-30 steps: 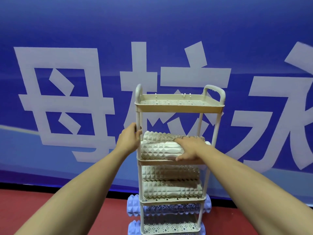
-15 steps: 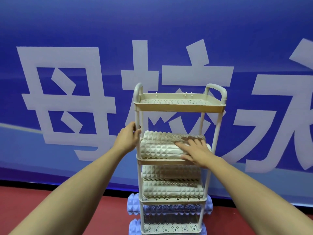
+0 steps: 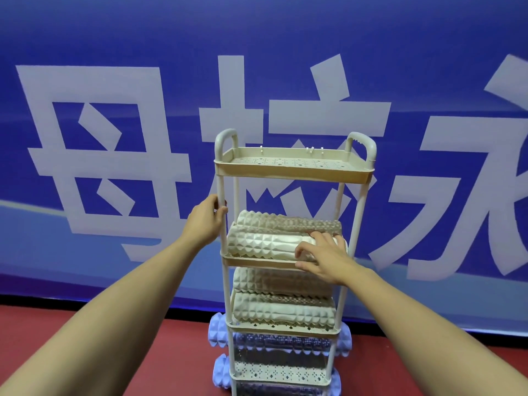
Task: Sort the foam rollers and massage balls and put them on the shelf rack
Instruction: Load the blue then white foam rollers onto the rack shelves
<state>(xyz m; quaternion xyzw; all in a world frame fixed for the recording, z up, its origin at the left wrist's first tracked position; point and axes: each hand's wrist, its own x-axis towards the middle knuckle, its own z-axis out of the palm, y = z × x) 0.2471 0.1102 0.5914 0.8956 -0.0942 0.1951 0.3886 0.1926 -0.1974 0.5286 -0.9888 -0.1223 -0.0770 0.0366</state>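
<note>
Cream shelf rack [image 3: 294, 172] post is gripped by the left hand [image 3: 204, 221]; the front cream roller [image 3: 265, 247] is touched by the spread right hand [image 3: 323, 255], its right end hidden

Beige shelf rack [image 3: 291, 174] with perforated trays; cream knobby foam rollers [image 3: 265, 247]; lilac spiked rollers [image 3: 217, 332]; blue banner [image 3: 143, 38], pale characters; red floor [image 3: 171, 352].

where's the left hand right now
In the head view, the left hand grips the shelf rack's front-left post, left of the cream foam rollers on the second tier.
</note>
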